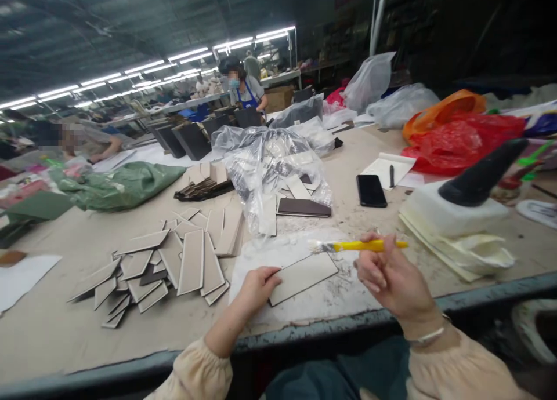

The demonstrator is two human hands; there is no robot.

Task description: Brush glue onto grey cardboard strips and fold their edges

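My right hand [398, 281] is closed round the yellow handle of a paintbrush [359, 246], whose pale bristles point left, over the far edge of a flat panel. That beige, dark-edged panel [304, 277] lies on a smeared white sheet [248, 266]. With fingers and thumb, my left hand [256, 290] grips the panel's left end. Left of it spreads a loose pile of similar panels [191, 264] with pale borders. Beyond the sheet, a clear plastic bag [261, 174] holds more pieces, and a dark brown panel [303, 207] lies at its front.
To the right stand a white container [456, 214] with a black spout-like top, a phone [371, 191] and a pen [391, 177] on paper. Red [470, 142] and green [117, 185] plastic bags lie farther back. A co-worker [246, 90] in a blue apron is across the table.
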